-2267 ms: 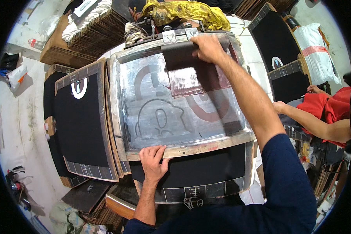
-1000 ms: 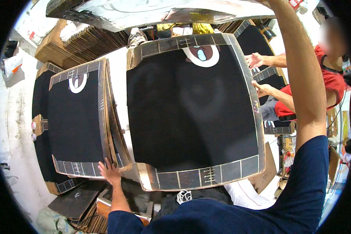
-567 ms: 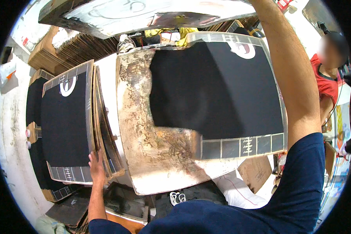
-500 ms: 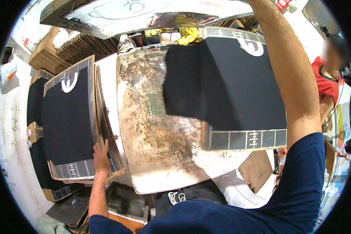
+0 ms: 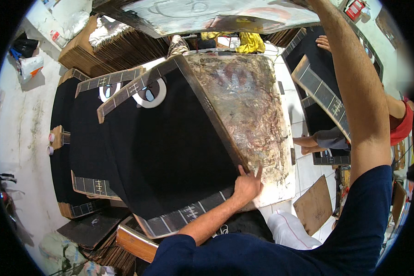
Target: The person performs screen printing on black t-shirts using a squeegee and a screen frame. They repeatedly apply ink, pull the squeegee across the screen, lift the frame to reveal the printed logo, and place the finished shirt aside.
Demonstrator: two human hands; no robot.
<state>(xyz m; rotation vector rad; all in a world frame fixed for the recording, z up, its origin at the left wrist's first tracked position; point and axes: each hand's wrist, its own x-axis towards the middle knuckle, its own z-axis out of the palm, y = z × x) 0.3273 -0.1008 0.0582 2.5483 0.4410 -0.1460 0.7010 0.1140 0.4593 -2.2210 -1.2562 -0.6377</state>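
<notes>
A board covered with black cloth [image 5: 170, 138] lies aslant, partly over the left side of the paint-stained table [image 5: 257, 110] and partly over a stack of similar boards. A round white print [image 5: 152, 94] shows near the cloth's far edge. My left hand [image 5: 248, 187] is at the board's near right edge, thumb against the rim and a finger stretched out, seeming to grip it. My right arm [image 5: 354, 78] reaches up to the raised framed screen [image 5: 221, 16]. My right hand is beyond the top of the picture.
Another cloth-covered board [image 5: 85, 129] tops the stack at left. On the right, a co-worker's hand [image 5: 323, 43] is near a tilted board [image 5: 324, 94]. Stacked brown boards [image 5: 119, 50] and a yellow cloth [image 5: 251, 43] are at the back. A cardboard sheet [image 5: 313, 202] lies at lower right.
The board that lay on the table's right side has left it; a tilted board now shows farther right. My left hand has moved right from the stack, and another black-covered board now overlaps the table.
</notes>
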